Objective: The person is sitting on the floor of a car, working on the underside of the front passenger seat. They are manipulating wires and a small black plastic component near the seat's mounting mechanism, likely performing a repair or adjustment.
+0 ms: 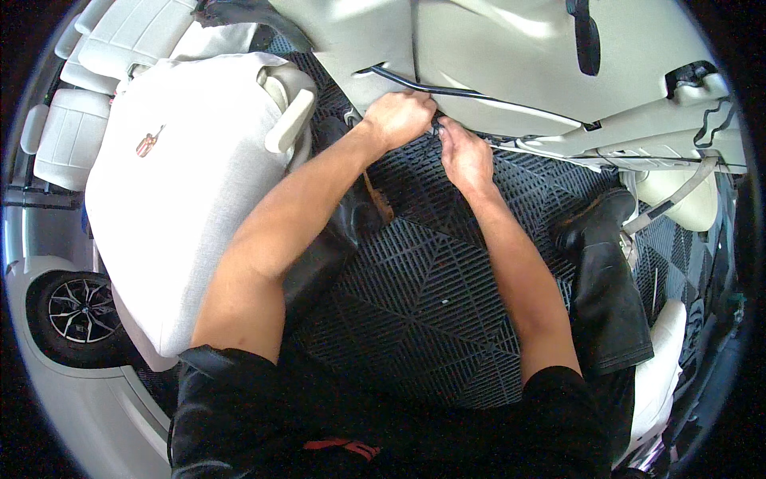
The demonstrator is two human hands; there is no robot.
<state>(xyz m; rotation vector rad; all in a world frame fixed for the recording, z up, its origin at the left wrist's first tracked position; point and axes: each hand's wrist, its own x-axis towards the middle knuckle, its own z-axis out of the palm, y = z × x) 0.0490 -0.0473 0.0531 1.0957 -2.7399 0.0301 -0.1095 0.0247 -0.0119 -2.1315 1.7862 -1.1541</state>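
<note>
Black cloth shirt (447,435) sits behind bare hands (399,120) at smooth, curved panel (495,56).

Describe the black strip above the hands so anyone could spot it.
Find the large pale panel up top. Low on it, just above the left hand and right hand, the strip slants down rightward. It is long and thin, unlike the short, near-upright black strap higher up.
</note>
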